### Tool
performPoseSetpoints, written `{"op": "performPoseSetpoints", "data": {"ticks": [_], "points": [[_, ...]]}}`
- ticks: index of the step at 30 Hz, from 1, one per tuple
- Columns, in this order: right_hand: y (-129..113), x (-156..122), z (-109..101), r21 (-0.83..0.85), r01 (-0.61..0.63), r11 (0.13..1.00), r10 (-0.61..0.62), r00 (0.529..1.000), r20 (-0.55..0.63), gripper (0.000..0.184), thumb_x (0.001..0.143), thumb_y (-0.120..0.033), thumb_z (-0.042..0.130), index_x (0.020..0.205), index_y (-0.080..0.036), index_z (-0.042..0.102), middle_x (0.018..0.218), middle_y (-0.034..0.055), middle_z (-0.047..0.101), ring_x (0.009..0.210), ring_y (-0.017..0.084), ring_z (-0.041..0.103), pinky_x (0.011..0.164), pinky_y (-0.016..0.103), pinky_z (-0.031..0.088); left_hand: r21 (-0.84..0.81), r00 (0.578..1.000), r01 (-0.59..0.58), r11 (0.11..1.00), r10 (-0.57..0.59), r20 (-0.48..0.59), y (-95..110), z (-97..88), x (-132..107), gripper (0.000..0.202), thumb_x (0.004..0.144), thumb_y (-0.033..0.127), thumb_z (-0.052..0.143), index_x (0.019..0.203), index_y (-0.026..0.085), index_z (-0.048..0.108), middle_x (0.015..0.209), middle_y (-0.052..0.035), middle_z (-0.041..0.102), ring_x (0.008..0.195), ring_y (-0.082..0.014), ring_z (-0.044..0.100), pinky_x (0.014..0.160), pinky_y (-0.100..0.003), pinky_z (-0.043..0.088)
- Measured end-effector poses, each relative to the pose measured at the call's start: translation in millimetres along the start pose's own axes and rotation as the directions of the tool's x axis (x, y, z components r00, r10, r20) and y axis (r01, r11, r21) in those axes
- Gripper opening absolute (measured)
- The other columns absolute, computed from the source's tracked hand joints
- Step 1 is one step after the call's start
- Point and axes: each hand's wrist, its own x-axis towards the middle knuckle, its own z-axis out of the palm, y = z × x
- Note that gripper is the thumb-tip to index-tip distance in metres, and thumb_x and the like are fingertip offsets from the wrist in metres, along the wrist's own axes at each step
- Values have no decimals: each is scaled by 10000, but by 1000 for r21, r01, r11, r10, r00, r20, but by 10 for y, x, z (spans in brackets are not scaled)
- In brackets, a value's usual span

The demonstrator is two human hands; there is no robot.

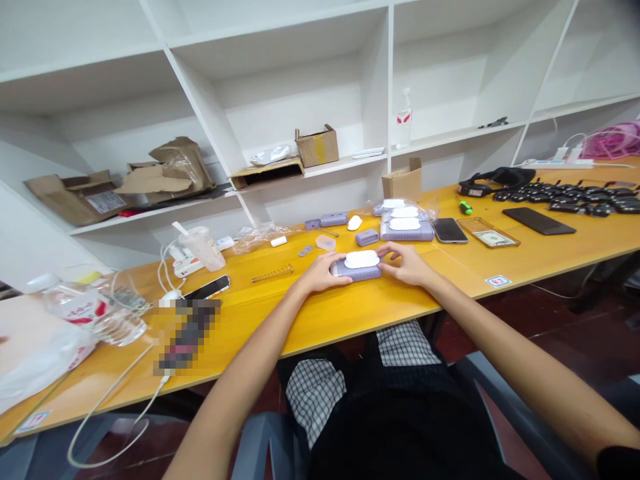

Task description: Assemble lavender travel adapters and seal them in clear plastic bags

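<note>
In front of me a lavender plastic case (358,273) with a white rounded piece (362,259) on top rests on the yellow table (350,303). My left hand (324,273) wraps the case's left end, thumb along the front side and fingers behind. At the right end, my right hand (407,264) has its thumb and bent fingers closed on the case's edge. Just behind lie a small lavender part (367,237), a pinkish translucent piece (326,243) and a white rounded part (355,223). Similar lavender cases (407,235) with white tops stand behind to the right.
Left of my hands lie a coiled spring (273,273), a phone (207,289) and a plastic cup (204,248). A water bottle (75,303) is at far left. To the right are a dark phone (451,231), a green-handled screwdriver (465,207) and many black items (575,195).
</note>
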Motion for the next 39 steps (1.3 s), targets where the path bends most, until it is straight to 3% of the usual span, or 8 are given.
{"op": "performPoseSetpoints", "data": {"ticks": [9, 26, 39], "points": [[-9, 19, 73, -46, -67, 997, 65, 997, -43, 247, 884, -235, 678, 1128, -232, 646, 1069, 82, 780, 1000, 258, 742, 711, 358, 592, 5, 1000, -10, 1000, 10, 1, -42, 29, 10, 769, 749, 599, 821, 1380, 203, 632, 1389, -127, 646, 1277, -333, 603, 1122, -485, 455], [13, -2, 54, -82, 13, 997, -16, 999, -34, 296, 869, -269, 671, 1161, -232, 652, 1064, 74, 774, 987, 263, 732, 803, 391, 591, 6, 1000, 18, 1000, -18, 16, 40, 2, 4, 764, 744, 580, 829, 1385, 214, 629, 1406, -116, 639, 1297, -343, 585, 1142, -489, 438], [-11, 2, 46, -52, -7, 999, 6, 1000, -21, 289, 872, -275, 687, 1156, -235, 648, 1062, 79, 772, 984, 265, 730, 728, 370, 595, -6, 1000, -16, 1000, 16, 11, 4, 9, -6, 763, 737, 594, 831, 1370, 217, 631, 1388, -120, 644, 1281, -332, 597, 1126, -490, 450]]}}
